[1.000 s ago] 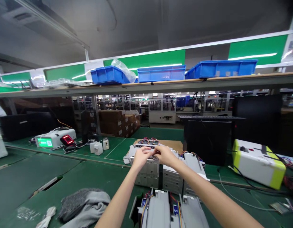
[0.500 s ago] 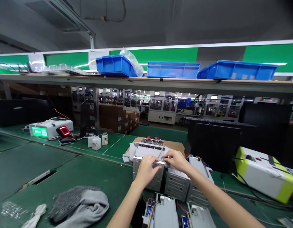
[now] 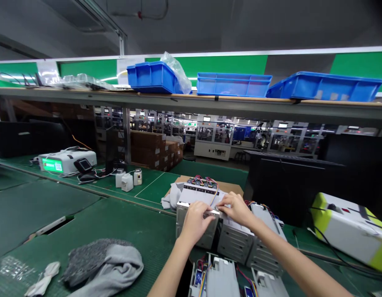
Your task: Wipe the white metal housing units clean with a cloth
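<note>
My left hand [image 3: 195, 229] grips the near top edge of a sheet-metal electronics chassis [image 3: 186, 216]. My right hand [image 3: 236, 209] has its fingertips on the same top edge, close to my left hand. Any small part between them is hidden by my fingers. Two similar louvred chassis [image 3: 234, 241] stand to the right. Behind my hands lies a unit with coloured wires [image 3: 200, 191]. Two open grey units with wiring [image 3: 218, 278] lie just below my forearms.
Grey gloves [image 3: 104, 264] lie on the green bench mat [image 3: 69, 214] at left. A white-and-lime device [image 3: 348, 231] sits right, with a black monitor [image 3: 286, 189] behind. Blue bins [image 3: 232, 84] line the overhead shelf [image 3: 191, 99].
The whole view has shifted slightly right and down in the picture as my head turned. My hands stay at the chassis edge. The scanner's red glow at left has gone dark.
</note>
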Demonstrator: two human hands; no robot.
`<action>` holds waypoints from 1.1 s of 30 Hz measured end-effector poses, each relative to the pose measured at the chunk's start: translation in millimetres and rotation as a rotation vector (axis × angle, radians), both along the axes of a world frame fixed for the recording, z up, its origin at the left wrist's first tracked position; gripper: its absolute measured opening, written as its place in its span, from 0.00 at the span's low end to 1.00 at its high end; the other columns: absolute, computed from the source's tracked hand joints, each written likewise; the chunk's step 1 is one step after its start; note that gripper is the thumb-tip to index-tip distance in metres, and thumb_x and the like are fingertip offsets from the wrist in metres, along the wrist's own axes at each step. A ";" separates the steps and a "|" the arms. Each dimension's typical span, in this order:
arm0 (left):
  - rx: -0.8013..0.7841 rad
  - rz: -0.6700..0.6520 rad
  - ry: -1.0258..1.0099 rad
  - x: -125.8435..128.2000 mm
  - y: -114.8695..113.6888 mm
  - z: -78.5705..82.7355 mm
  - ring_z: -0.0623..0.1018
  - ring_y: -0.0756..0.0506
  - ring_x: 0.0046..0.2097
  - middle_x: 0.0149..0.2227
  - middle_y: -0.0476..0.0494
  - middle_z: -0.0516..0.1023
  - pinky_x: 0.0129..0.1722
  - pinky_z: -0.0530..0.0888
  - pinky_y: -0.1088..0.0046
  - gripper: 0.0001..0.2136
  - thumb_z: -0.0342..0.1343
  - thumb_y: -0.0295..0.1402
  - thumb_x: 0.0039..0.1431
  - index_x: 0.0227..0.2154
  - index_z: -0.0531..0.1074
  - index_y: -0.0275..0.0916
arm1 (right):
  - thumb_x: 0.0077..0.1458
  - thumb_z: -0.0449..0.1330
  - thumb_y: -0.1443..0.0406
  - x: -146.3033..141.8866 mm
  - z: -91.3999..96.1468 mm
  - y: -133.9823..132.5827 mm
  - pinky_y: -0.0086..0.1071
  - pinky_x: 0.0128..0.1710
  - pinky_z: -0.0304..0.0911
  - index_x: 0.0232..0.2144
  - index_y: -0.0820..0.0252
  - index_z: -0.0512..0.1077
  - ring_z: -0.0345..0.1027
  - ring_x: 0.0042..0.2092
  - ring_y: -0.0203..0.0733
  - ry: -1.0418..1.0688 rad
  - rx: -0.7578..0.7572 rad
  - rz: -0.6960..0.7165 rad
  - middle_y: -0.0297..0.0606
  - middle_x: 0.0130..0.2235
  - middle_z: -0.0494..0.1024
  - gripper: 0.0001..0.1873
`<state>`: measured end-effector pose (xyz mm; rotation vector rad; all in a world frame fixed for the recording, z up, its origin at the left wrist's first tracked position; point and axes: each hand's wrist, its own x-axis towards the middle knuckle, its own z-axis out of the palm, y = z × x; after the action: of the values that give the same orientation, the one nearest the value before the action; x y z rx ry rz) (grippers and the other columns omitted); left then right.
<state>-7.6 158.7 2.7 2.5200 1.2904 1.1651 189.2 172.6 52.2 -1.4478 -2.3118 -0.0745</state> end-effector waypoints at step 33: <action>-0.034 -0.002 -0.010 1.6 3.3 2.5 0.76 0.44 0.47 0.50 0.41 0.73 0.46 0.76 0.59 0.14 0.55 0.39 0.64 0.50 0.70 0.38 | 0.62 0.58 0.58 30.5 -8.3 15.4 0.42 0.46 0.69 0.51 0.59 0.69 0.71 0.47 0.43 0.185 -0.031 -0.223 0.41 0.52 0.72 0.17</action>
<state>-6.0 162.0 5.2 2.4872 1.2934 1.1439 219.7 188.0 43.8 -1.6499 -2.0078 0.0311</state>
